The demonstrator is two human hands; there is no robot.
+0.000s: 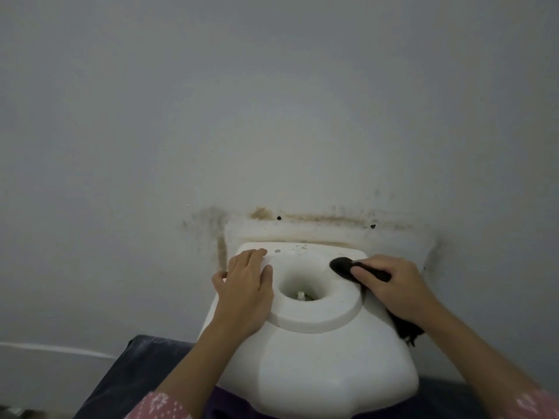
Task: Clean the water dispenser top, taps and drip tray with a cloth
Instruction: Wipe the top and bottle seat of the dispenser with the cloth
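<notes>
In the lower middle of the frame, the right hand (393,285) holds a dark cloth (343,266) in its grip on the dispenser top (314,322). The left hand (245,285) lies flat beside it. The taps and tray are hidden, so most cleaning seems left.

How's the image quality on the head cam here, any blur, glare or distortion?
Head view: dim, flat, bluish light with no glare; soft shadow under the right hand and dark cloth. Wide-angle bending shows at the edges, and the pink sleeves are soft. The dispenser, left hand and wall stains are reasonably sharp.
</notes>
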